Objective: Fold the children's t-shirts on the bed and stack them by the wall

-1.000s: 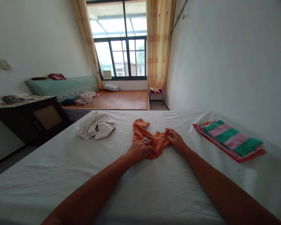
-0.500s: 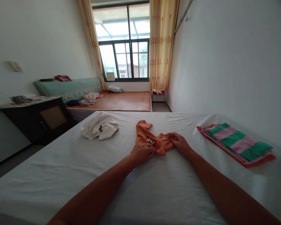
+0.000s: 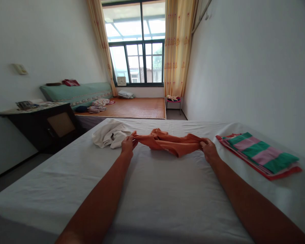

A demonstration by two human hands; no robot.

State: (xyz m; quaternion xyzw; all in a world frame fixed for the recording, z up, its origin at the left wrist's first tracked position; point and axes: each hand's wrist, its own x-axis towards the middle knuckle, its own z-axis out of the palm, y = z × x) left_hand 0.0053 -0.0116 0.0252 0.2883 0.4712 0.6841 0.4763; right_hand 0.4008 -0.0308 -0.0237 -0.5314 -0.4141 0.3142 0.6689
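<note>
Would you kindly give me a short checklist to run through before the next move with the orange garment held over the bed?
1. Left hand has a grip on one end of the orange garment: ok.
2. Right hand has a grip on the other end: ok.
3. Garment stretched between the hands: ok, though it sags and is bunched in the middle.
4. Bare white sheet in front of the garment: ok.
5. Cream garment apart from the left hand: not ok, it lies right beside it.
6. Striped folded stack apart from the right hand: ok.
</note>
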